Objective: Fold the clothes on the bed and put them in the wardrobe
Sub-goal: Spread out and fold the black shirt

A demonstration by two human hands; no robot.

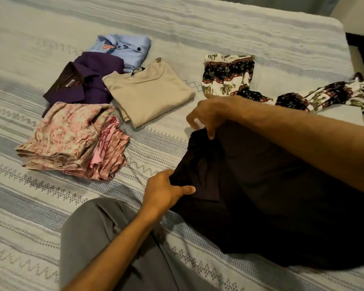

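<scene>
Both hands pinch the near-left edge of a black garment (pixel 271 196) spread on the bed (pixel 198 24): left hand (pixel 166 192) at its lower corner, right hand (pixel 210 114) at its upper.

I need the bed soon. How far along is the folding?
Done: four folded pieces lie together, a light blue shirt, purple shirt, beige top and pink floral cloth. In hand: both the left hand and right hand grip the black garment. Left: the elephant-print trousers lie unfolded; no wardrobe in view.
</scene>
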